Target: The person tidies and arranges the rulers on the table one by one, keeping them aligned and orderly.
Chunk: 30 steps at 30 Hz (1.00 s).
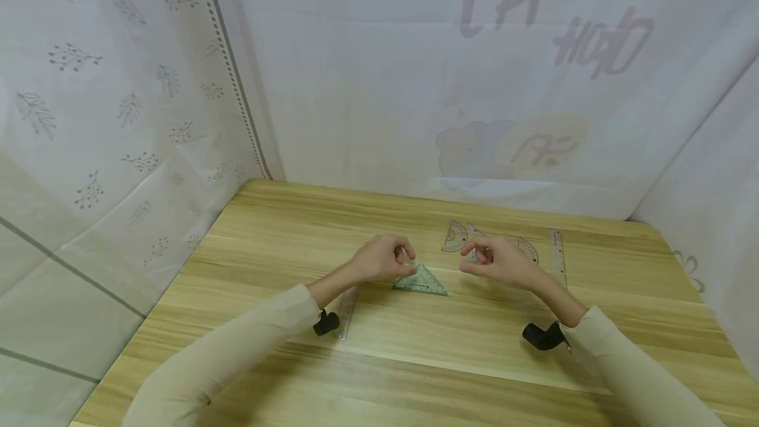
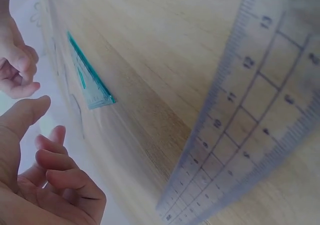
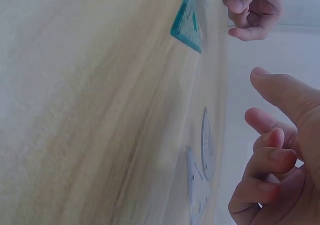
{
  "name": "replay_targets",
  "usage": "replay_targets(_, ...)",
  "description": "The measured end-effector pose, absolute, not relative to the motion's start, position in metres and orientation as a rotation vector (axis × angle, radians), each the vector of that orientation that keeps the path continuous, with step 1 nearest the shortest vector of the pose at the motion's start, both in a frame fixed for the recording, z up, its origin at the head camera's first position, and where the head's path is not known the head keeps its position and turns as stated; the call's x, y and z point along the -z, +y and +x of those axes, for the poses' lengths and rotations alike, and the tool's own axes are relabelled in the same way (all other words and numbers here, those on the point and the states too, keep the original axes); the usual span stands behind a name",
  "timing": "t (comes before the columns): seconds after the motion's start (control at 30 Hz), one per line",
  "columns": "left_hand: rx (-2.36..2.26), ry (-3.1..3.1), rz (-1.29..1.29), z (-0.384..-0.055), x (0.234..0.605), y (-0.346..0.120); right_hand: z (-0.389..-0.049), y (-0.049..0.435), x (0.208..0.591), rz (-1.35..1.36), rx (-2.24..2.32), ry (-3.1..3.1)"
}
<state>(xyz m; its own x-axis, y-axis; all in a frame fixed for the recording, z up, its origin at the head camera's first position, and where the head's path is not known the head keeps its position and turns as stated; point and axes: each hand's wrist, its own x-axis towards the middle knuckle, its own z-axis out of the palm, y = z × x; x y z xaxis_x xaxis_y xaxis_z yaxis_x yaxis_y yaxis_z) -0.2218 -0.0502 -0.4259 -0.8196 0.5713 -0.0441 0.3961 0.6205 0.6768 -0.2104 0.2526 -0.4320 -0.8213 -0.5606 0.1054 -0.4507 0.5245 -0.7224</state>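
Note:
A green translucent set square (image 1: 421,283) lies flat on the wooden table, its long edge toward me. My left hand (image 1: 384,259) hovers by its upper left side, fingers loosely bent and holding nothing. To the right, my right hand (image 1: 503,262) is raised over the table with thumb and fingers apart and nothing between them. Under the left forearm lies a clear ruler (image 1: 347,315), which fills much of the left wrist view. In the right wrist view the set square (image 3: 187,27) lies beyond the right hand (image 3: 280,160), apart from it.
Behind the right hand are a clear protractor (image 1: 454,236), a partly hidden clear set square (image 1: 473,230) and a second protractor (image 1: 527,249). Another clear ruler (image 1: 557,252) lies farther right. White patterned cloth (image 1: 367,84) hangs behind the table (image 1: 415,374).

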Motion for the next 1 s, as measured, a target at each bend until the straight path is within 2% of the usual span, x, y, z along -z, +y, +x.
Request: replay_targets(1.0,-0.987,2.61,0.746,-0.23,0.426,-0.03,-0.233,0.266,0.425,-0.919,1.218,2.579)
